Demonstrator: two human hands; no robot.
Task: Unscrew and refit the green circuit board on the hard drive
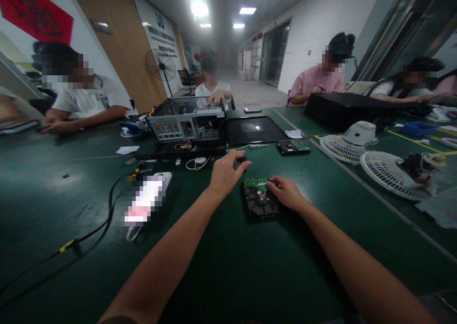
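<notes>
A hard drive point(262, 205) lies on the green table in front of me, with its green circuit board at the far end and a round motor hub facing up. My right hand point(287, 193) grips its right side, thumb and fingers at the board. Just beyond the drive's far left corner, my left hand point(228, 172) is raised with thumb and index finger curved towards each other. Something small and dark shows between those fingertips, too unclear to name. A second hard drive point(293, 147) lies farther back on the right.
An opened computer case point(185, 124) stands ahead, beside a flat black panel point(255, 129). To the left are a phone point(150, 197) and a black cable point(110, 205). Fan parts point(348, 145) lie right, near a large black box point(342, 109). Several people sit around the table.
</notes>
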